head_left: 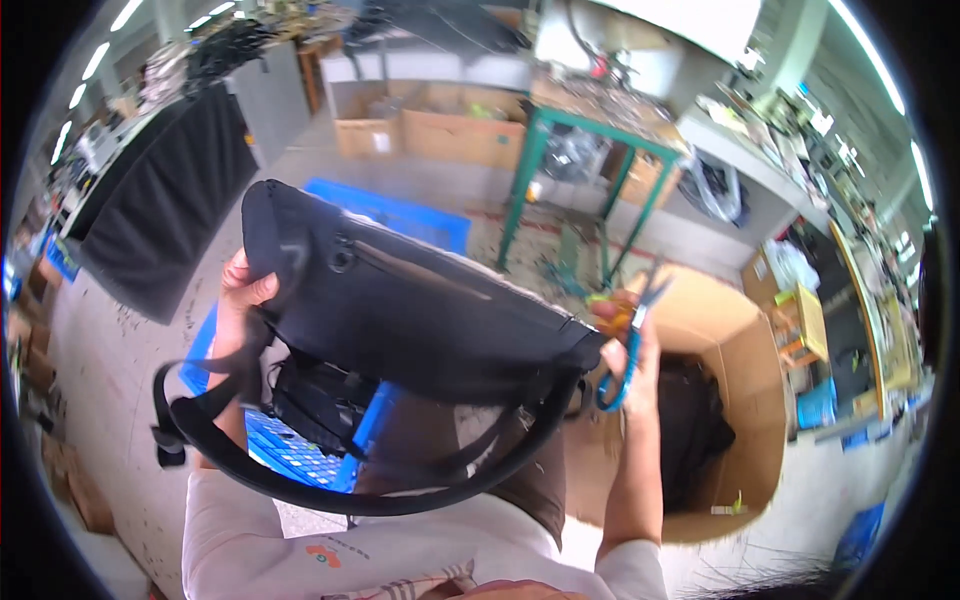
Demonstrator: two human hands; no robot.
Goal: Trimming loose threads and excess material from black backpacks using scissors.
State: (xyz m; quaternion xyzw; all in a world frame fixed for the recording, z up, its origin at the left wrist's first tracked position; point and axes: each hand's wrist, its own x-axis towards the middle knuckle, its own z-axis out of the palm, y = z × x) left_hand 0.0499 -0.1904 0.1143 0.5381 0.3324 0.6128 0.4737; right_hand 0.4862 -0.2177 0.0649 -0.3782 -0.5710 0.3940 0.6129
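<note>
Head view. A black bag (420, 315) occupies the centre of the frame, held up in the air between both hands and tilted so that its left end sits higher than its right end. A zip line runs along its face from upper left to lower right. A black strap (330, 480) hangs from the bag in a wide loop that sweeps down across the lower centre of the frame, with a buckle end at the lower left.

The left hand (240, 310), at centre left, is closed on the left end of the bag; the thumb lies over the front face and the remaining fingers are hidden behind the fabric.

The right hand (635, 345), at centre right, grips the right end of the bag. The same hand is closed around scissors with blue handles (625, 350); the blades point up and to the right, slightly parted, just above the bag's corner.

Below the bag, at lower left, a blue plastic crate (300, 445) holds dark items. At right, an open cardboard box (750, 370) stands on the floor with another black bag (700, 415) inside it. A green metal table frame (590, 170) stands in the upper centre.
</note>
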